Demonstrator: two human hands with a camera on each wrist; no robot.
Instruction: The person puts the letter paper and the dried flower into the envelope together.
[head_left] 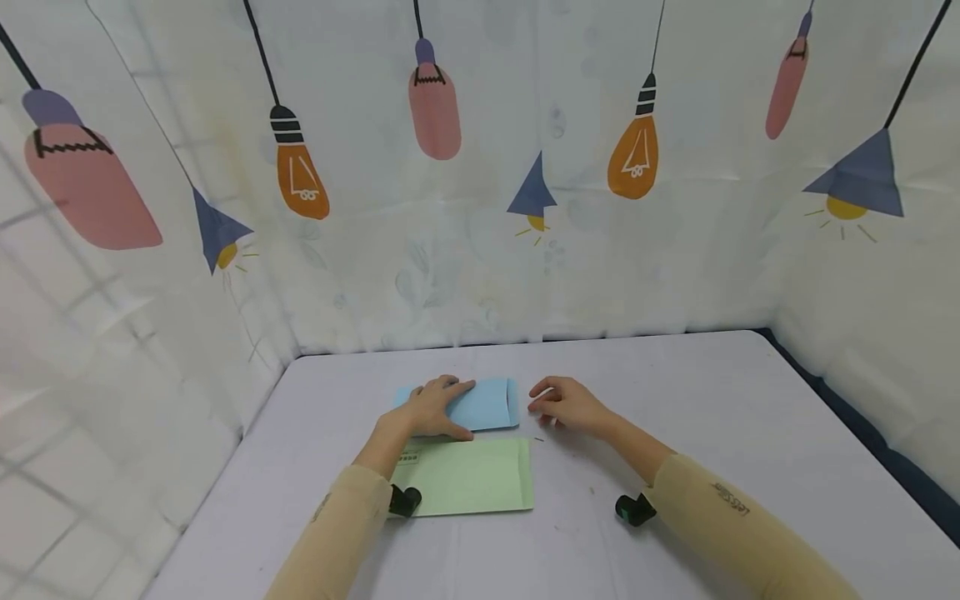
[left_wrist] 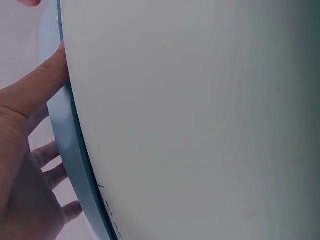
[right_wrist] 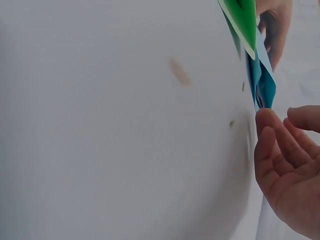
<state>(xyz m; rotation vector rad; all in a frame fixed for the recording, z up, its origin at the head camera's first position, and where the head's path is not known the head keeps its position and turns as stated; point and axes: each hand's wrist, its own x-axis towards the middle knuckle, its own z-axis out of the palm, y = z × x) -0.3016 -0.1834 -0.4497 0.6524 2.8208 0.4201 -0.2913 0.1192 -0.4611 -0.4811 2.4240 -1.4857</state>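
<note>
A light blue envelope [head_left: 483, 403] lies flat on the table, with its flap end to the right. My left hand [head_left: 435, 408] rests across its left part, fingers spread and thumb at the near edge. In the left wrist view the thumb [left_wrist: 47, 75] meets the border between the blue envelope and the pale green envelope. That green envelope [head_left: 468, 477] lies just nearer, printed at its upper left. Just right of the blue envelope, my right hand [head_left: 566, 406] holds nothing, its fingers loosely bent. In the right wrist view the blue envelope's end [right_wrist: 265, 90] gapes slightly.
A white cloth covers the table [head_left: 675, 400], with small dark specks beside the right hand. Behind stands a pale curtain [head_left: 465, 275] printed with lamps. Black wrist cameras [head_left: 636, 509] sit at both sleeves, the left one overlapping the green envelope in the head view.
</note>
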